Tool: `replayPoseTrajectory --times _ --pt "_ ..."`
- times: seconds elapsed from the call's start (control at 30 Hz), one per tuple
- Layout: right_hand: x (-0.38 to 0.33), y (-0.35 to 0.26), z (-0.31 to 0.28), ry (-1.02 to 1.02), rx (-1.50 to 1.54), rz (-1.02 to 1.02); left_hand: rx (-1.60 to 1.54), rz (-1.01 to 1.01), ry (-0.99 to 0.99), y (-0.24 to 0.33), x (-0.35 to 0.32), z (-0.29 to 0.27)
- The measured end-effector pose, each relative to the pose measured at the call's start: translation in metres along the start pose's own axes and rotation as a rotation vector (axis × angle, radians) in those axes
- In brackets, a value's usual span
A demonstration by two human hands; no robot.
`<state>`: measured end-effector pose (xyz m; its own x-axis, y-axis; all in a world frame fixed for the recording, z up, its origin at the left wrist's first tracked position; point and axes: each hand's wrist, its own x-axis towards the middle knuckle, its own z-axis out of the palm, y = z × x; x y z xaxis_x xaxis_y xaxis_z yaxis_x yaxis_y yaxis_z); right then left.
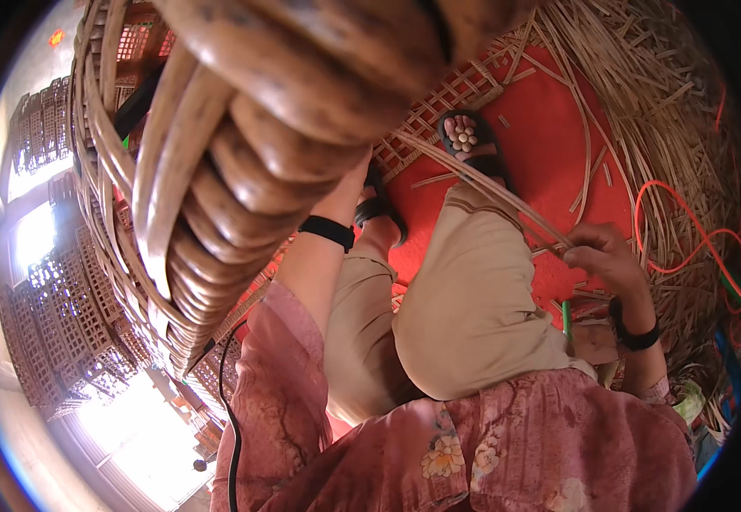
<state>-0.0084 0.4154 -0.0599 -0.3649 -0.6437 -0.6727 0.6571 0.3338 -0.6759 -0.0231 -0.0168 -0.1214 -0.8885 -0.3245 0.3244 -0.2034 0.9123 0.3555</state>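
Observation:
My right hand (607, 258) is closed around the near end of a thin bundle of pale wicker strips (507, 198). The strips slant up and left across my trouser leg, toward a flat lattice of woven strips. A large brown woven wicker piece (242, 162) with a thick, glossy braided edge rises very close on the left. My left forearm (312, 271) reaches up behind that edge, so the left hand and its fingers are hidden. Whatever the left hand touches cannot be seen.
Red sheeting (549, 119) lies under my sandalled feet, with an open woven lattice (468, 94) on it. A heap of loose strips (677, 111) fills the right side. An orange cord (686, 213) loops there. Stacked woven baskets (63, 324) stand at the far left by bright windows.

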Motion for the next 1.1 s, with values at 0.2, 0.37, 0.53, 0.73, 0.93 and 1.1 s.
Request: replayPoseTrajectory --times 0.2,0.37,0.53,0.73,0.93,1.1 --pt "0.012 -0.022 0.006 0.137 0.355 -0.784 -0.117 -0.346 -0.205 0.054 0.01 -0.016" --pt "0.002 -0.011 -0.001 -0.062 0.473 -0.528 -0.061 -0.331 -0.165 0.049 0.012 -0.014" --pt "-0.018 -0.028 -0.01 0.146 0.022 -0.301 0.061 -0.291 -0.1 0.063 0.009 -0.023" --pt "-0.049 -0.016 -0.038 -0.103 0.474 -0.402 0.086 -0.413 -0.171 0.055 0.015 -0.03" --pt "-0.008 0.037 -0.068 0.273 0.031 0.042 -0.336 -0.384 -0.172 0.054 0.009 -0.022" --pt "0.06 0.043 -0.061 0.562 -0.557 -0.294 -0.368 -0.32 -0.171 0.016 -0.002 -0.002"
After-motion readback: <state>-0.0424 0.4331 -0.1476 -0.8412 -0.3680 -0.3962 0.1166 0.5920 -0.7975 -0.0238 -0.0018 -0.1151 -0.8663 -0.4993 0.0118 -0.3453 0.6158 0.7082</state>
